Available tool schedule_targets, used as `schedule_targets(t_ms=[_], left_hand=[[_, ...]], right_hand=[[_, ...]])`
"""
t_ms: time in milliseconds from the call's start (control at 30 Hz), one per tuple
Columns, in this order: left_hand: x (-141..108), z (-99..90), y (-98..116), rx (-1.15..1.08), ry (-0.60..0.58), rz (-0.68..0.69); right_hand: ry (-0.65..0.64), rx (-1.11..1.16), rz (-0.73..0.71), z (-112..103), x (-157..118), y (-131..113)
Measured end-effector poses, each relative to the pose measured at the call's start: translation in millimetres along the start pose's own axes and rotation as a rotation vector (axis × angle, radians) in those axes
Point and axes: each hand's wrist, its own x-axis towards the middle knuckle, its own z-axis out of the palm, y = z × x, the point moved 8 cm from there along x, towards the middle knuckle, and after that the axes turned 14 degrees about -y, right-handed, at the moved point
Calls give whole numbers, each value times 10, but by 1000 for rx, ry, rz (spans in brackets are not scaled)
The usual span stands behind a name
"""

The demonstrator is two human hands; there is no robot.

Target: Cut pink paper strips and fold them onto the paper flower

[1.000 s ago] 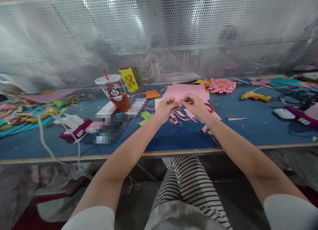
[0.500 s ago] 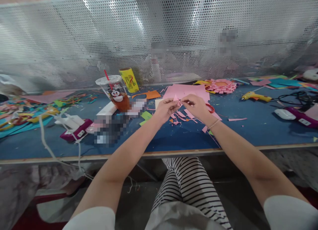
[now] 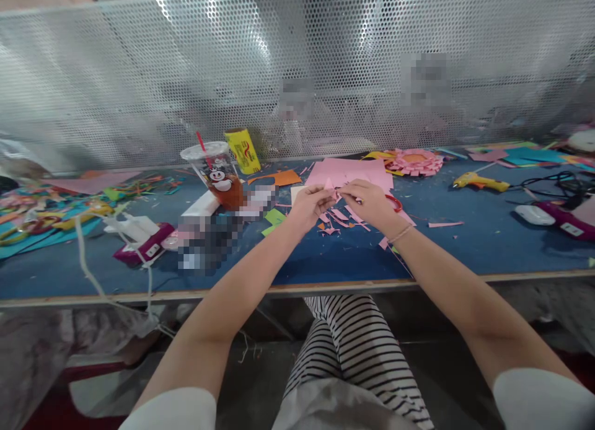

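Both hands meet above the table (image 3: pixel 465 244): the left hand (image 3: pixel 310 204) and right hand (image 3: pixel 372 202) each pinch a small pink paper piece (image 3: pixel 333 188) between the fingers. Pink scraps (image 3: pixel 341 219) lie below them; a finished pink paper flower (image 3: pixel 415 161) rests beyond. The held piece appears unfinished; pink sheets (image 3: pixel 357 170) remain uncut
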Motion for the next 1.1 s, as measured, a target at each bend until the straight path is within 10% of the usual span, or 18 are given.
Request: schedule_targets(t_ms=[567,767,1100], left_hand=[[30,-46,-36,38,10,3],[51,-48,-36,113,11,14],[43,19,2,309,-63,94]], right_hand=[[-192,-170,-156,69,-43,-73],[-13,190,131,12,-3,122],[-161,221,266,200,12,153]])
